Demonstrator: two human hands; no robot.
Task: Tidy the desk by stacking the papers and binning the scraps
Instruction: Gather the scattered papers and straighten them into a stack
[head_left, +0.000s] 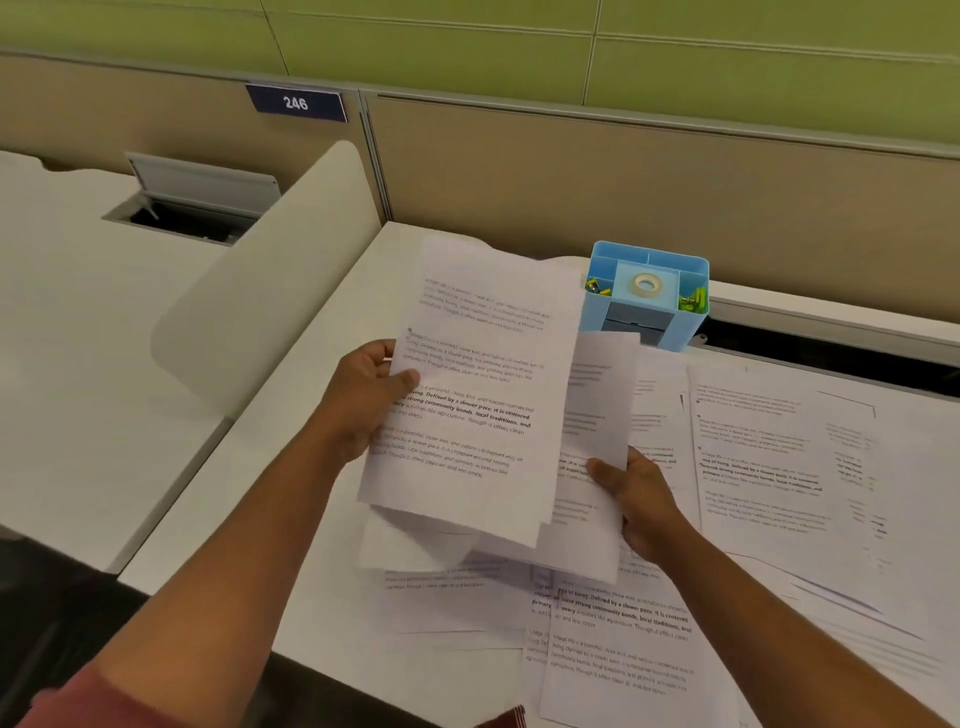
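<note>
1. Gripping a bundle of printed sheets (478, 384) above the desk (291, 499), the left hand (363, 400) is pinching its left edge, thumb on top.
2. The right hand (639, 499) is pinching a second sheet (597, 415) just beside the bundle.
3. Loose papers (769, 467) are lying scattered beneath, near a blue organiser (647, 296).

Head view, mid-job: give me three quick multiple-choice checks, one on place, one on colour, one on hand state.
1. The roll of white tape sits:
A. in the organiser's middle compartment
B. on the loose sheets
C. in a hand

2. The plastic desk organiser is:
A. red
B. light blue
C. black

3. The left hand:
A. hangs idle
B. presses flat on the desk
C. grips a bundle of printed paper sheets

A: tape lies in the centre cell.
B: its walls are light blue.
C: thumb pinches over the bundle's edge.
</note>
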